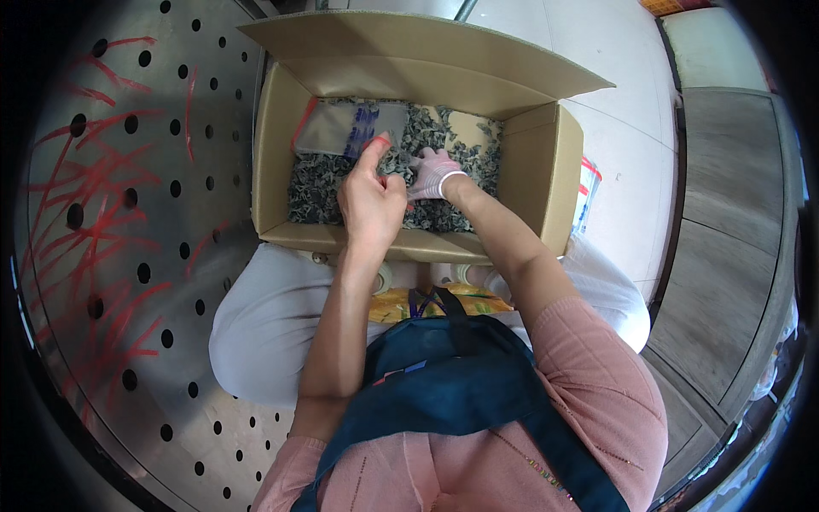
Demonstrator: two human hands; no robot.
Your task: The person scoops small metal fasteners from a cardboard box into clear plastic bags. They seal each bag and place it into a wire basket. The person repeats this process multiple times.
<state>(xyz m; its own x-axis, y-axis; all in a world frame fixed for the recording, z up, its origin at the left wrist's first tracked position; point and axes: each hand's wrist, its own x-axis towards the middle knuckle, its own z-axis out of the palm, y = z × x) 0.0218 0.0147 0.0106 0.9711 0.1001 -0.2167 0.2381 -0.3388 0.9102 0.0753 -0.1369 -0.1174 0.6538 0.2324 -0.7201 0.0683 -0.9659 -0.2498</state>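
A brown cardboard box [529, 171] stands open before me, partly filled with dark grey, curled dried pieces that look like dried wood ear fungus [320, 188]. Over its left part lies a clear plastic bag [328, 128] with blue print and a red edge. My bare left hand [373, 200] is closed at the bag's near right edge, index finger stretched along a red strip. Beside it, my right hand [435, 173], in a pale pink-and-white glove, reaches into the dried pieces with its fingers curled among them. Its fingertips are partly hidden.
To the left stands a perforated metal panel [158, 222] with red strips hanging on it. Grey wooden cabinets [725, 230] line the right side. The box's far flap [426, 55] stands up. A printed packet [589, 188] lies on the floor, right of the box.
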